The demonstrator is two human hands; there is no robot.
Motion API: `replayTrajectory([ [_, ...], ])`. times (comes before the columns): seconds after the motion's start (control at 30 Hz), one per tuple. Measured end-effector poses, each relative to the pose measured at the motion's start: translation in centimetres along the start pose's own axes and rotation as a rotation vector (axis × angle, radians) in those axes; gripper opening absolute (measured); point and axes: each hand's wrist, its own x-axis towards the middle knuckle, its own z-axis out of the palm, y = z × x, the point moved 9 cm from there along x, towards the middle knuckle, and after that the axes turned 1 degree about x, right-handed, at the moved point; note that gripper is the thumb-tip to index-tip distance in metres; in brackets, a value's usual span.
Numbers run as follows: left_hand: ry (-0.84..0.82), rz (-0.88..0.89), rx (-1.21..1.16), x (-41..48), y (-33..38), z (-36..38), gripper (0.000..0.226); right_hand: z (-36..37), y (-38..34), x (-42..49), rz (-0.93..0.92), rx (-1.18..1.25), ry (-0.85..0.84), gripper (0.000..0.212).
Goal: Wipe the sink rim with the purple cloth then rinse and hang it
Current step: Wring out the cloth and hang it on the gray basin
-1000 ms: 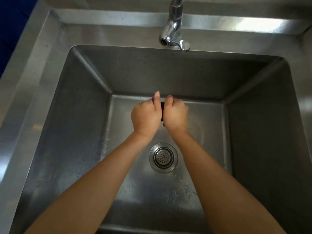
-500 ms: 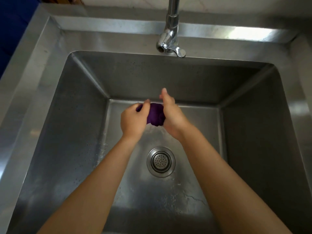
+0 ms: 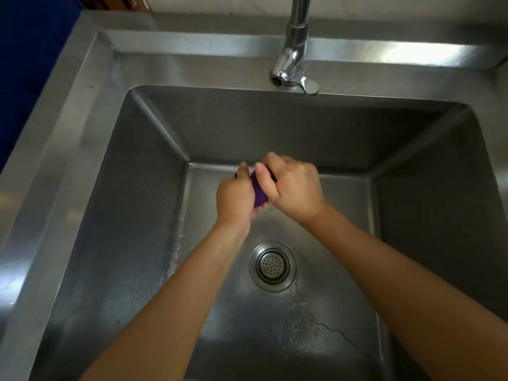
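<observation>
Wringing purple cloth [image 3: 258,192] over basin centre: left hand [image 3: 233,199] and right hand [image 3: 294,188] both clenched on it. Tap [image 3: 292,70] dry, basin floor wet; hanging left.

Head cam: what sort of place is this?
Likely a kitchen or utility wash area: a deep stainless sink with a chrome tap and drain strainer; both hands wring a purple cloth over it.
</observation>
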Motion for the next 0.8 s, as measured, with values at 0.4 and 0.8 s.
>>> replayTrajectory([
  [0.4, 0.266, 0.496, 0.470, -1.3, 3.2, -0.6, 0.063, 2.0, 2.9, -0.4, 0.373, 0.348, -0.230, 0.040],
  [0.8, 0.247, 0.624, 0.585, -2.4, 4.5, 0.3, 0.066, 3.8, 4.7, -2.1, 0.685, 0.578, -0.365, 0.041],
])
